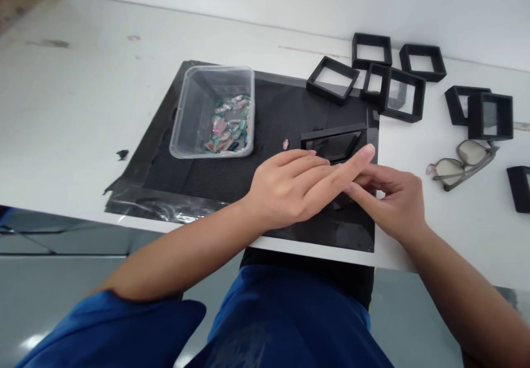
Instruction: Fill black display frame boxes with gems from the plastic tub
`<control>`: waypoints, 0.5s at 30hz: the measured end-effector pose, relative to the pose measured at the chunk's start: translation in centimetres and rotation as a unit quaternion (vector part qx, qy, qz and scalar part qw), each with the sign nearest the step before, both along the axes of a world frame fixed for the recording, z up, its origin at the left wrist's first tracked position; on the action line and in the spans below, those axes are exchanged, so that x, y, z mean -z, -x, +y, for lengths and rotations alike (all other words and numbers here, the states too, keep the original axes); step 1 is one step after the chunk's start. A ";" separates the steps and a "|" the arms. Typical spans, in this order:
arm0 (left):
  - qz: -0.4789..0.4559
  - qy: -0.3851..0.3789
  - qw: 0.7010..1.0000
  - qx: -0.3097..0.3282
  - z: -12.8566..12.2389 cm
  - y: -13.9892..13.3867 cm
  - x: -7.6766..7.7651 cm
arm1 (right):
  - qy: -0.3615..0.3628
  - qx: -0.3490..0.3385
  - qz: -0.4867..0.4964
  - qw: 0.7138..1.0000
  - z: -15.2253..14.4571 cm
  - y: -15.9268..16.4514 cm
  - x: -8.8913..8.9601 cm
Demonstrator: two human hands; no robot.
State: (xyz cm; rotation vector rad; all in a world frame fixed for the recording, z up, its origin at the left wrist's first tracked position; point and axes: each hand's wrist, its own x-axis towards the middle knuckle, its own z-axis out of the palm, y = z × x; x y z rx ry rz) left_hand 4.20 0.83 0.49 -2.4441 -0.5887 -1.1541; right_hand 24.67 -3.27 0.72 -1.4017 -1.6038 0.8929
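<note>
A black square display frame (334,142) stands tilted open on the black mat, its dark glossy inner side showing. Across its near part lies my left hand (296,188), palm down with the fingers stretched out and the forefinger pointing right; its thumb is hidden. My right hand (391,194) is closed at the frame's near right side, thumb and fingers pinched together beneath the left forefinger. What those fingertips grip is hidden. Beyond the left knuckles a small pink piece (285,144) lies on the mat.
A clear plastic tub (182,116) of pink and teal shell-like pieces (232,127) stands on the black mat (190,183). Several black frames (406,115) lie at the back right, near a pair of glasses (453,173). The white table's front edge runs below my forearms.
</note>
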 end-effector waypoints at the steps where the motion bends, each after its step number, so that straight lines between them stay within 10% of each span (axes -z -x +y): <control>1: -0.001 0.000 1.000 0.005 0.1 -0.1 0.1 | 0.009 -0.006 0.005 1.000 0.0 0.0 0.0; 15: -0.062 0.051 0.996 0.041 0.7 0.5 -0.3 | 0.021 -0.090 0.097 0.991 0.5 -1.0 0.6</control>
